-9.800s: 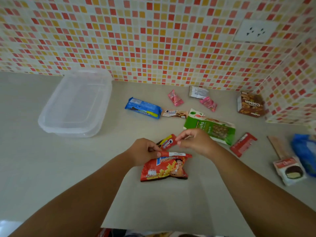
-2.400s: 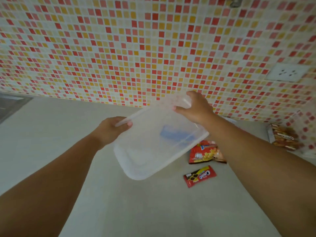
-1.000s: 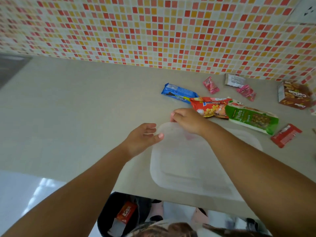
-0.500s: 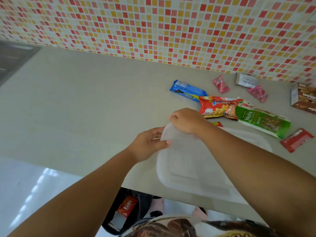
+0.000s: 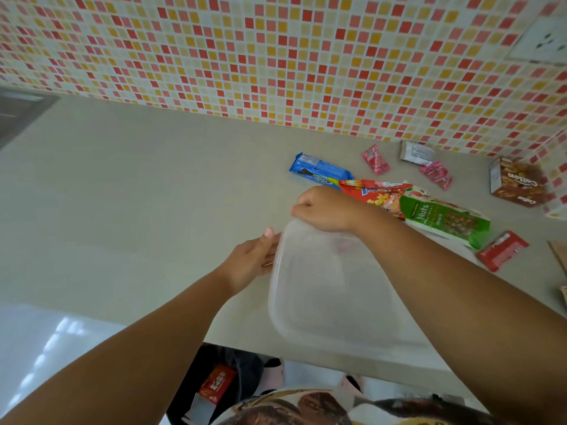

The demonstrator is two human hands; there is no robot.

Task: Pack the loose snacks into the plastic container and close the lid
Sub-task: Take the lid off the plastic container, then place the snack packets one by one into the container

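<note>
A clear plastic container [image 5: 331, 296] with its lid on sits near the counter's front edge. My right hand [image 5: 325, 210] pinches the lid's far left corner, which looks slightly raised. My left hand [image 5: 254, 259] presses against the container's left side. Loose snacks lie behind it: a blue cookie pack [image 5: 319, 171], a red chips bag [image 5: 377, 194], a green nuts pack [image 5: 445, 219], a red bar [image 5: 501, 250], two pink candies [image 5: 376, 159] [image 5: 435, 176], a grey sachet [image 5: 415, 153] and a brown box [image 5: 515, 180].
A tiled wall [image 5: 276, 56] runs behind the grey counter [image 5: 138, 194], with a socket [image 5: 546, 41] at the upper right. The counter's front edge passes just under the container. Below it sits a dark bag [image 5: 221, 384] on the floor.
The container was carried from the left and set down in front of the snacks. In the last second my right hand closed on its far left corner and my left hand slid to its side.
</note>
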